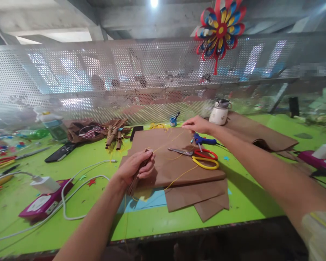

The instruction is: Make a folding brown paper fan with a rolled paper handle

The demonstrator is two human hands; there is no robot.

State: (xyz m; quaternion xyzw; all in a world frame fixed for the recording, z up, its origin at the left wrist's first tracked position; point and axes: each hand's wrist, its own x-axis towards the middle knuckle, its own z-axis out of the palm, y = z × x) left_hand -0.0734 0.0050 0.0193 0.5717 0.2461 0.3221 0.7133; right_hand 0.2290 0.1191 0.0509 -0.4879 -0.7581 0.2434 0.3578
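My left hand (138,166) is closed around a narrow folded brown paper piece (133,185), its lower end sticking out below the palm. A yellow thread (167,142) stretches from that paper up to my right hand (197,125), whose fingertips pinch it, raised toward the back of the table. Between and below the hands lies a stack of brown paper sheets (176,172). On the stack rest scissors (205,162) with red and yellow handles, blades pointing left. A blue glue gun (205,140) lies just behind them, under my right forearm.
Rolled brown paper pieces (114,136) tied with yellow thread lie at the back left. Near my left forearm are a purple power strip (45,203) and a white cable (63,195). A white flask (219,112) stands back right. A perforated metal screen (152,72) rises behind the green table (143,228).
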